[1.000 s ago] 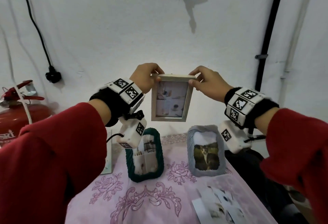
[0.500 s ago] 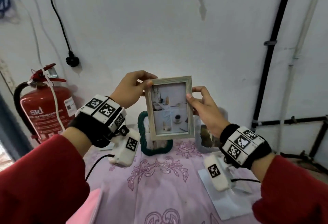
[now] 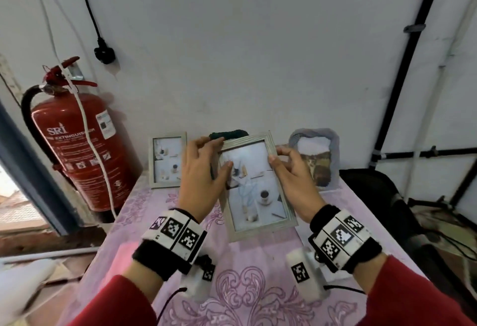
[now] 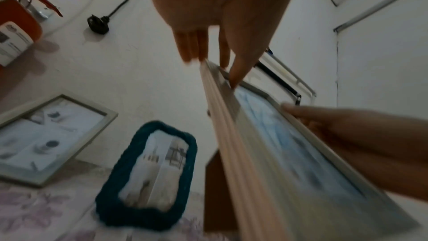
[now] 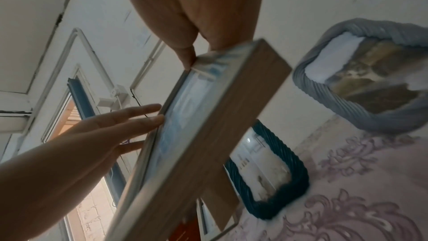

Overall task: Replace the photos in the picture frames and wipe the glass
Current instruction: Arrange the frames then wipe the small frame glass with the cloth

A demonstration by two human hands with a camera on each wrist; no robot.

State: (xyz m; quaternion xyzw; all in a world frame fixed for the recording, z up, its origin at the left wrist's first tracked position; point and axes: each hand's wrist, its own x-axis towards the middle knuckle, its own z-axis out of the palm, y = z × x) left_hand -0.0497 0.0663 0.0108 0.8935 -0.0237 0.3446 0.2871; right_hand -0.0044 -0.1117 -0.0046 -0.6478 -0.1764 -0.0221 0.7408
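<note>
The held frame (image 3: 258,186) has a pale grey-washed wooden border and a light brown side, round a photo in whites and soft blues. Behind it stand a dark teal rope-textured frame (image 4: 148,177), a grey-blue ribbed frame (image 3: 313,156) whose picture is brown and white, blurred here so its subject is hard to tell, and a second pale grey frame (image 3: 167,159). The tablecloth (image 3: 247,289) is pink with mauve floral scrolls, the sleeves (image 3: 418,297) red, the fire extinguisher (image 3: 77,150) red with white lettering, the wall (image 3: 245,49) white.

green frame (image 3: 227,135) mostly hidden behind held frame (image 3: 254,186), wrist views blurred
</note>
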